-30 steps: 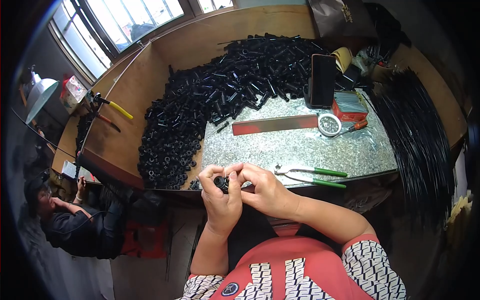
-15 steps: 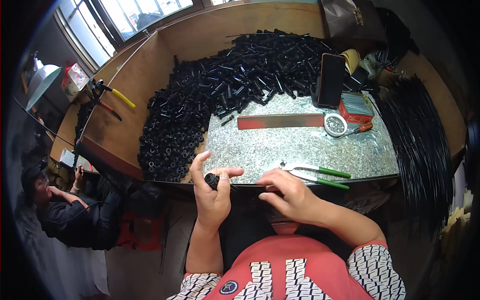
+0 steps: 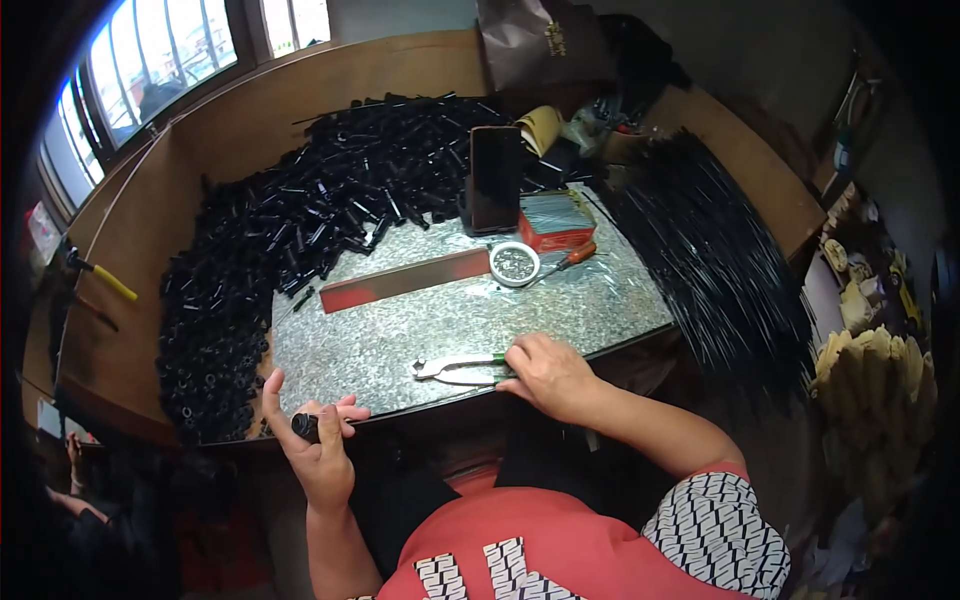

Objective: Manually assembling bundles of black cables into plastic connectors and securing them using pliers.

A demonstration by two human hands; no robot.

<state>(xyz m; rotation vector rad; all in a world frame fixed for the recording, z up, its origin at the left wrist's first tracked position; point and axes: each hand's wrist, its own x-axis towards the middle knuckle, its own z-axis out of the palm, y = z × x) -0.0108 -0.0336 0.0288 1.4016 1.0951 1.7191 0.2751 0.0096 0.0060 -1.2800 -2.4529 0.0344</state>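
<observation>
My left hand (image 3: 318, 445) holds a short black tube (image 3: 306, 427) at the near edge of the speckled stone slab (image 3: 440, 320), its index finger raised. My right hand (image 3: 545, 372) rests on the green handles of a pair of pliers (image 3: 455, 367) lying on the slab, its fingers closing over them. A large heap of black tubes (image 3: 290, 230) spreads over the wooden bench to the left and behind the slab.
A red-edged metal bar (image 3: 405, 281), a small round tin of tiny parts (image 3: 514, 264), a screwdriver (image 3: 572, 257), a red box (image 3: 555, 221) and an upright dark phone (image 3: 494, 178) sit on the slab. A bundle of long black rods (image 3: 710, 260) lies right. A yellow-handled tool (image 3: 100, 277) lies left.
My hands were together on the black tube. They have parted: the left keeps the tube, the right has moved right onto the pliers' handles.
</observation>
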